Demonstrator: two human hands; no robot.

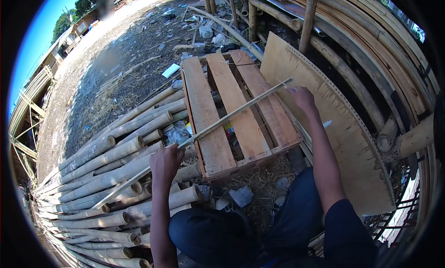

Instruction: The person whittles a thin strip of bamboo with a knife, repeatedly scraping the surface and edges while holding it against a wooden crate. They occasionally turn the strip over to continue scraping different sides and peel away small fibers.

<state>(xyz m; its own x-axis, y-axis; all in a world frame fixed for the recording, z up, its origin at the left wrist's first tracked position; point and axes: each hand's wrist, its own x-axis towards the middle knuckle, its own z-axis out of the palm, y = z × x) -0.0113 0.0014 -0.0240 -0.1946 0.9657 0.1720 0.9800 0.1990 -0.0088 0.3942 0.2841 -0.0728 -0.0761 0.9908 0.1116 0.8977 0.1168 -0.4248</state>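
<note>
My left hand (165, 162) grips the strip (232, 115) slanting over the crate (204, 115); my right hand (302, 99) meets its far end, grasp unclear.

The strip (236, 113) is pale tan, the crate (249, 136) reddish brown, the plywood (340, 143) yellowish, the trousers (296, 198) dark blue.

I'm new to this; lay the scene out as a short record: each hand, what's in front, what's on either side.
Left hand: closed around a thin bamboo strip
Right hand: at the strip's far end; exact grip unclear
In front: slatted wooden crate, with the strip crossing over it
To the left: bamboo poles, piled lengthwise
To the right: plywood sheet with a ragged edge
</note>
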